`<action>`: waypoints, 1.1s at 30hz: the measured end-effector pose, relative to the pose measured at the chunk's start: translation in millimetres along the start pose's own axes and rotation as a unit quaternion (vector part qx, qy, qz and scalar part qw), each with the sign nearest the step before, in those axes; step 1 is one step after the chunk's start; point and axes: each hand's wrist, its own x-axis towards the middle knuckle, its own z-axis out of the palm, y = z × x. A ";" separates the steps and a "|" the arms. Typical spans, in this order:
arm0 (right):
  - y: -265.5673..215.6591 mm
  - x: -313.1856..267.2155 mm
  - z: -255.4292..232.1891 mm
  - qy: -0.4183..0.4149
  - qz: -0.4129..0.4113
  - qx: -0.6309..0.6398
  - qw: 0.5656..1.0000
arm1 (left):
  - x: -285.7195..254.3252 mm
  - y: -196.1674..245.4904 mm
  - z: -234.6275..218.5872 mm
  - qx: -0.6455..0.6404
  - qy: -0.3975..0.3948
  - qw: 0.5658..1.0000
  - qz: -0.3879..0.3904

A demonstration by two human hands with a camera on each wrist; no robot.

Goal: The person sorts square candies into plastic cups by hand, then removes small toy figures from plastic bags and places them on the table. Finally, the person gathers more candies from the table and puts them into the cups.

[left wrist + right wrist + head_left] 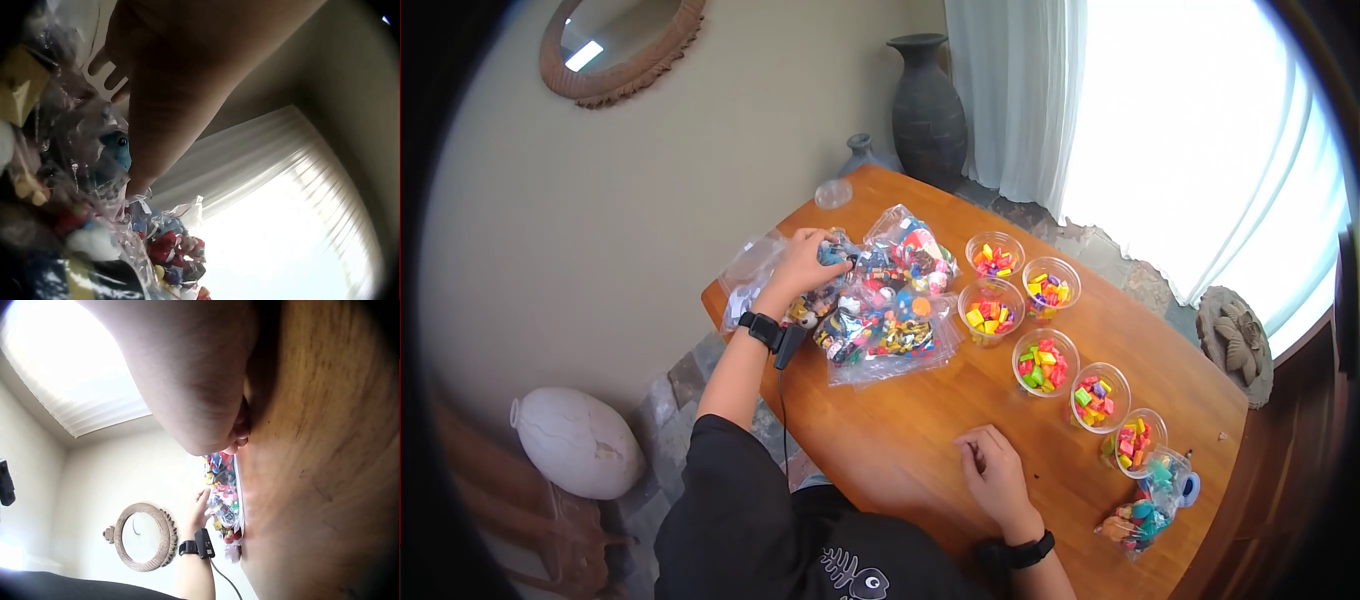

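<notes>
My left hand (808, 262) reaches over a pile of clear plastic bags, its thumb and fingertips right at the bag (832, 250) on the pile's far left. Small colourful toy figures fill these bags. Up close in the left wrist view, a blue figure with a dark eye (119, 149) shows through crinkled plastic beside the hand, whose fingers (115, 78) are spread apart. Larger in the pile is a front bag of mixed figures (890, 330), with another bag of figures (920, 255) behind it. Holding nothing, my right hand (992, 475) rests loosely curled on the wooden table (880, 430).
Several clear cups of bright wrapped sweets stand on the right, among them a back cup (995, 258) and a front cup (1135, 445). A bag of teal and orange pieces (1142, 515) lies near the right edge. A clear lid (833, 194) sits at the far corner.
</notes>
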 end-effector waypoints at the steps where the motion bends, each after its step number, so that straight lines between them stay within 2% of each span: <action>1: -0.3 0.2 -0.4 -0.003 0.004 -0.001 1.000 | -3.5 9.3 -3.7 -0.001 0.000 1.000 -0.001; 3: 1.0 0.2 -0.5 -0.004 0.001 -0.003 1.000 | -8.5 28.1 -11.2 0.026 0.028 0.999 0.021; 7: 2.3 0.0 0.7 -0.002 -0.001 -0.003 1.000 | -6.8 42.0 -11.8 0.037 0.064 0.997 0.005; 9: 1.7 0.7 1.3 0.001 -0.004 -0.006 1.000 | 2.2 28.6 -11.8 -0.044 0.175 0.984 0.008; 10: 1.4 0.4 1.0 0.005 -0.007 -0.006 1.000 | 5.3 27.1 -16.7 -0.047 0.174 0.984 0.008; 12: 0.0 -0.2 0.2 0.003 -0.002 -0.006 1.000 | 9.0 20.7 -27.6 -0.073 0.230 0.970 -0.008; 15: -0.3 1.0 0.4 0.002 -0.002 -0.002 1.000 | 9.3 15.5 -39.8 -0.097 0.258 0.961 -0.003; 19: -1.0 1.1 1.5 0.003 0.005 -0.004 1.000 | -5.7 55.5 -74.6 -0.130 0.285 0.949 0.030; 26: 2.7 -0.3 0.6 0.003 0.010 0.003 1.000 | -55.1 157.6 -130.9 -0.182 0.213 0.959 0.047; 28: 12.6 -6.7 2.2 -0.028 0.107 0.102 0.989 | -67.3 178.0 -135.8 -0.293 0.150 0.941 0.077; 29: 12.2 -7.9 1.1 -0.027 0.110 0.103 0.988 | -73.5 188.4 -137.1 -0.293 0.146 0.942 0.076; 30: 10.8 -6.0 -1.5 -0.026 0.129 0.239 0.962 | -79.5 198.5 -137.0 -0.371 0.083 0.924 0.048; 31: 8.7 -4.2 -4.2 -0.023 0.146 0.371 0.917 | -85.5 206.9 -133.3 -0.445 0.019 0.895 0.019; 32: 5.0 -2.5 -7.9 -0.020 0.148 0.371 0.917 | -91.4 215.1 -124.9 -0.446 0.016 0.895 0.020; 33: -0.2 -2.1 -12.0 -0.041 0.171 0.524 0.834 | -97.8 224.1 -114.3 -0.509 -0.042 0.860 -0.009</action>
